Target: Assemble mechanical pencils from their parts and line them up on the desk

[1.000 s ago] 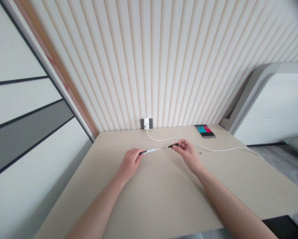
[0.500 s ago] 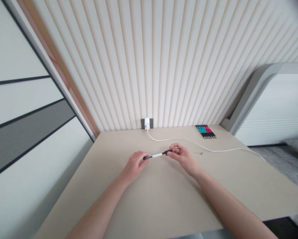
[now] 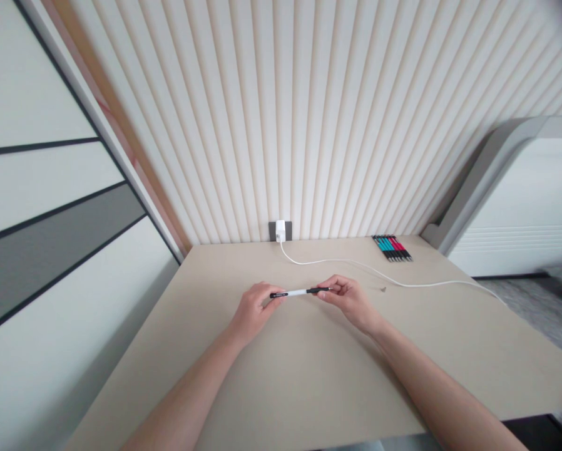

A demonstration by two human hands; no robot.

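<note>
A black and white pen (image 3: 296,292) is held nearly level above the beige table (image 3: 281,376). My left hand (image 3: 256,309) pinches its black left end between thumb and fingers. At the other end, my right hand (image 3: 348,300) has thumb and fingers closed round the black grip, with the tip showing near the fingers. Toward the back right of the table lies a row of several pens (image 3: 392,248) in teal, red and black, side by side.
A white charger (image 3: 280,230) sits in a wall socket, and its white cable (image 3: 403,285) runs across the table to the right. A small dark bit (image 3: 383,289) lies right of my right hand. A grey-white headboard (image 3: 520,200) stands at the right.
The pen has turned from slightly tilted to nearly level, its right end a little lower. My right hand has shifted slightly right. The whole view has also moved a little.
</note>
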